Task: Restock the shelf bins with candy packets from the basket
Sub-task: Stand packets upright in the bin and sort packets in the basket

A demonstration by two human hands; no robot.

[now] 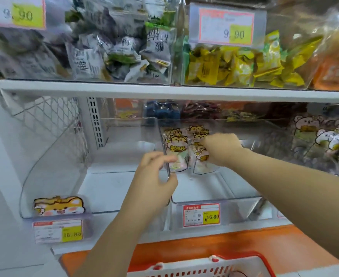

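Standing upright in the back left corner of the middle bin (214, 198), the candy packets (176, 150) sit right under your right hand (221, 149). That hand reaches in over the bin's front lip with its fingers curled down onto the top of the right-hand packet. Motion blur hides the fingertips, but they look to be pinching it. The packets are clear pouches printed with a cartoon hamster, a flower and yellow lettering, with pale pink and green sweets showing through the lower half. They stand side by side, and more hamster faces show in a row behind them.

Your left hand (156, 174) is just beside them on the outside, gripping the bin's clear left wall with the thumb low and the fingers curled over the edge. A red and yellow price tag (201, 214) reading 16.80 hangs on the bin's front. The left bin (54, 176) carries a cartoon dog card (58, 205) at its front. To the right, another bin holds bear packets (324, 140). The basket (204, 265), white with a red rim, sits below your arms.
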